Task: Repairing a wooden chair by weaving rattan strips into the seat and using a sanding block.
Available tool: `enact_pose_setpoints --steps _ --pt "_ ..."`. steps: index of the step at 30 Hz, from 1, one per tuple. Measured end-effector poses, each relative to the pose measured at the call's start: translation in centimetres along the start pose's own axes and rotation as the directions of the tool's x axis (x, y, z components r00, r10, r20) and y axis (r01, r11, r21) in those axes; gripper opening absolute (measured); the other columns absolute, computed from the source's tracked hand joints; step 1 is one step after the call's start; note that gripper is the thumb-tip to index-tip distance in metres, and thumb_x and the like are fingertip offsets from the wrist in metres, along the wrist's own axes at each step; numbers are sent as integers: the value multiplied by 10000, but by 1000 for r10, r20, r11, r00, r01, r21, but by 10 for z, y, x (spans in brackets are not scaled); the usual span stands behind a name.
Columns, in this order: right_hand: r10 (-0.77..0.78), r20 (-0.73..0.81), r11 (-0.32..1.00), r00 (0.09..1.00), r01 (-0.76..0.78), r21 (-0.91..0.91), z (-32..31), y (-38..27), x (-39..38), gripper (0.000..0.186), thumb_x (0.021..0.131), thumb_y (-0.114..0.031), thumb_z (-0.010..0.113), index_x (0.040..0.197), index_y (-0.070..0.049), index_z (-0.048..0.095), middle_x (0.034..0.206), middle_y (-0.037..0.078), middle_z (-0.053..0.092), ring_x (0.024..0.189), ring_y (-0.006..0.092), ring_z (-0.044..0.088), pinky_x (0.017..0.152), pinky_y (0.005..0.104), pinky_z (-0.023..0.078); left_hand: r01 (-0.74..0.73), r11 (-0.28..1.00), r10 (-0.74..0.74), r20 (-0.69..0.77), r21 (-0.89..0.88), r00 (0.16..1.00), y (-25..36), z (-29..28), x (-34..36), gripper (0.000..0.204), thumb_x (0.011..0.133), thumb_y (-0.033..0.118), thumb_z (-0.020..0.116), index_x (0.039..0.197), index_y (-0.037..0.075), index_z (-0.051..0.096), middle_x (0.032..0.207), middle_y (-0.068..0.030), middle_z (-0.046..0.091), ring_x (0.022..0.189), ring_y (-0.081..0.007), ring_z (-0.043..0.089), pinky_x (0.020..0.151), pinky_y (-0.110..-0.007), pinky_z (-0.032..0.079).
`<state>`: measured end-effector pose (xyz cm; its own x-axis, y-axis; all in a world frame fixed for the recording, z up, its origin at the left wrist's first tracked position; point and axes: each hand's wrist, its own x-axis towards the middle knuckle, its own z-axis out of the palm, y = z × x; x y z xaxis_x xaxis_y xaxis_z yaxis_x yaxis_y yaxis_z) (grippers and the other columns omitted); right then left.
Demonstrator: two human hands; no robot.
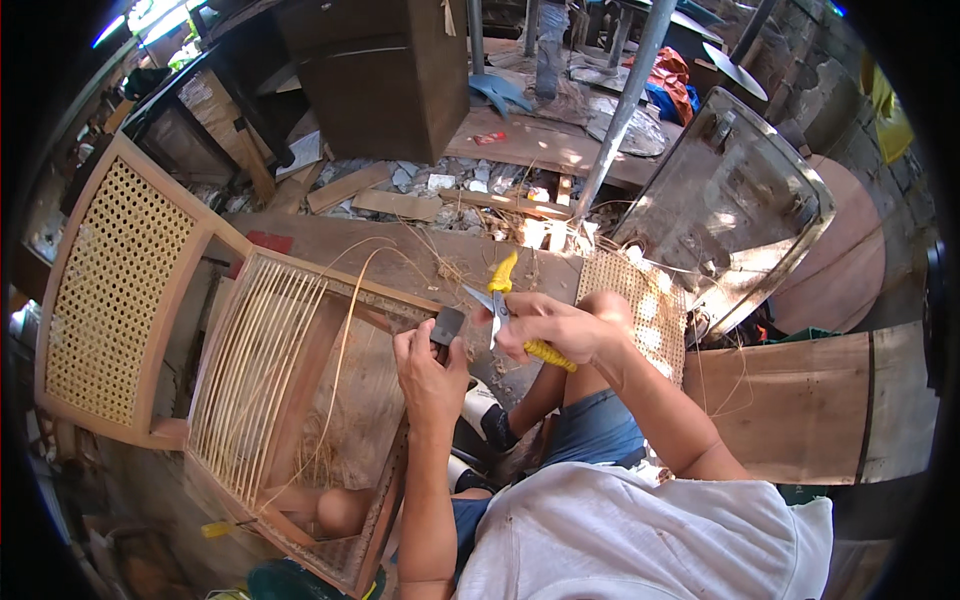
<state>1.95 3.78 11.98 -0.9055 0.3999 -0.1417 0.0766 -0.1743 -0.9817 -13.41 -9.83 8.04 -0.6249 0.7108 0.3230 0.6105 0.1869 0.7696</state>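
Observation:
My left hand (430, 372) is closed, thumb and fingers pinching a small dark grey rectangular block (447, 324) above the corner of a wooden chair seat frame (372, 296). Just right of it, my right hand (548, 326) grips scissors (498, 308) with yellow-wrapped handles. Their blades are spread apart, pointing left toward the block but apart from it. Pale cane strands (255, 375) run side by side across part of the seat frame, and a loose strand (350, 318) arches above it. The chair's backrest (125, 300) carries finished woven cane.
A woven cane sheet (650, 318) lies beside my right knee. Wooden boards (785, 405) and a worn panel (725, 200) stand to the right. At the back are a dark cabinet (375, 85), a metal pole (630, 100) and scattered scraps (400, 178).

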Motion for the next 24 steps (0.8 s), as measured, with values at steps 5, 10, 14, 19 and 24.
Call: enact_pose_setpoints --steps 5,10,14,19,24 --pt "19 214 892 977 -113 438 7 -23 -35 438 918 -174 709 1286 23 577 757 -26 485 569 43 427 469 214 308 3 1000 -5 59 30 998 -1 -4 1 414 831 79 745 1205 -39 613 1058 -163 558 866 -273 636 785 -375 546" --pt "171 381 810 909 -350 471 -2 -20 -41 525 1032 -402 541 1274 62 572 700 -50 421 522 30 370 426 207 272 -58 997 56 40 43 998 -6 -6 2 408 818 41 765 1194 -44 629 1054 -141 579 772 -219 643 737 -330 547" --pt "158 428 782 890 -378 496 -8 -15 -44 533 1040 -413 516 1236 77 594 665 -52 409 480 31 360 392 204 263 -45 999 43 83 24 996 -4 -13 1 458 819 27 760 1248 -41 613 1078 -141 580 810 -202 629 742 -318 545" --pt "223 552 775 803 -490 400 -13 -20 -52 551 1049 -405 489 1154 118 627 568 -51 368 412 35 327 355 205 263 17 991 -5 94 -135 996 12 -43 -6 522 846 -18 688 1348 -42 548 1165 -144 582 870 -190 603 772 -314 536" --pt "268 629 783 730 -546 299 3 -25 -51 564 1040 -427 499 1100 115 642 552 -47 371 392 38 350 347 213 269 309 470 -7 346 -827 938 41 -48 -31 403 996 166 631 1335 -45 579 1275 -171 639 1101 -185 629 907 -298 519"
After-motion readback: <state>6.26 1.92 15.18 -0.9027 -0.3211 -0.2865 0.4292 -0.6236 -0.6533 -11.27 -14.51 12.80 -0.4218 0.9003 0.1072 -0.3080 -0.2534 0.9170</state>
